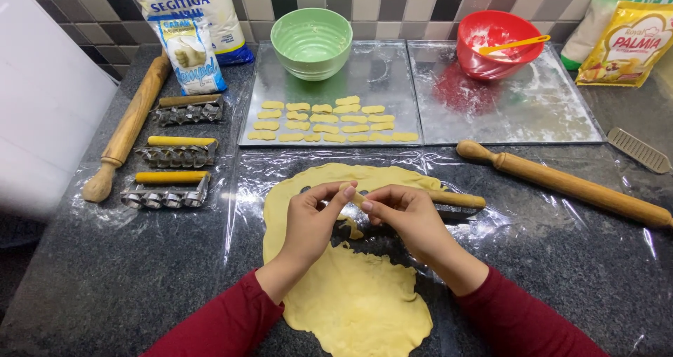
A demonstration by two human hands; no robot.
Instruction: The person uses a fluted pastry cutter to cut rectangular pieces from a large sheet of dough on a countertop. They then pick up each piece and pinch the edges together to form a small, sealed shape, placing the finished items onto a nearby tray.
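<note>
My left hand point(313, 220) and my right hand point(405, 215) meet above a flat sheet of rolled yellow dough point(350, 294). Together their fingertips pinch a small strip of cut dough point(354, 194). The sheet lies on clear plastic film on the dark stone counter and has a cut-out gap near my hands. A wooden-handled metal cutter point(456, 203) lies on the dough just behind my right hand, partly hidden. Several shaped dough pieces point(329, 122) sit in rows on the left metal tray point(392, 84).
A green bowl point(311, 42) stands on the left tray; a red bowl point(496, 43) with a yellow spatula stands on the right tray point(533, 112). Rolling pins lie at left point(126, 129) and right point(568, 185). Three metal cutters point(172, 154), flour bags point(189, 31) and a yellow packet point(631, 45) surround them.
</note>
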